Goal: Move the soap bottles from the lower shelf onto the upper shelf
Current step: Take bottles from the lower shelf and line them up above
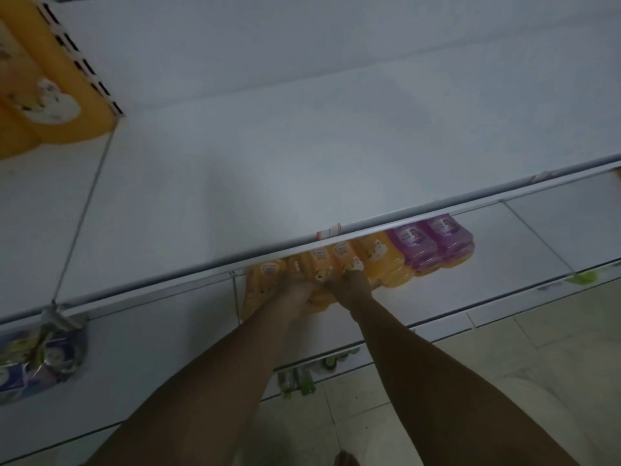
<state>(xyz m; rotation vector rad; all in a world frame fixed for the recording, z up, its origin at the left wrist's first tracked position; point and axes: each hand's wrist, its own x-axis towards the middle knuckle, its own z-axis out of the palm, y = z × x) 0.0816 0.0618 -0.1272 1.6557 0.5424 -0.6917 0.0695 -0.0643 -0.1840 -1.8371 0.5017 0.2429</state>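
1. Orange soap bottles (379,264) stand in a row on the lower shelf (537,237), just below the front rail (403,218) of the upper shelf (268,163); their tops are hidden under the rail.
2. Purple soap bottles (433,240) also sit just below the rail, touching the right end of the orange row.
3. Left hand (297,292) is below the rail at the left part of the orange row, with its fingers curled round an orange bottle.
4. Right hand (349,284) is below the rail, just right of the left hand, and touches the next orange bottles. It's blurry, so I can't tell whether it grips.
5. Both forearms come up from the bottom edge toward the rail.
6. A red-and-white price tag (329,230) is stuck on the rail, right above the hands.
7. A wire divider (84,213) runs back from the rail's left part across the upper shelf.
8. Large orange bottles (50,95) stand far behind the rail, at the top left.
9. Blue packets (37,358) lie below the rail's left end.
10. Tiled floor (369,425) is well below the rail, at the bottom right.
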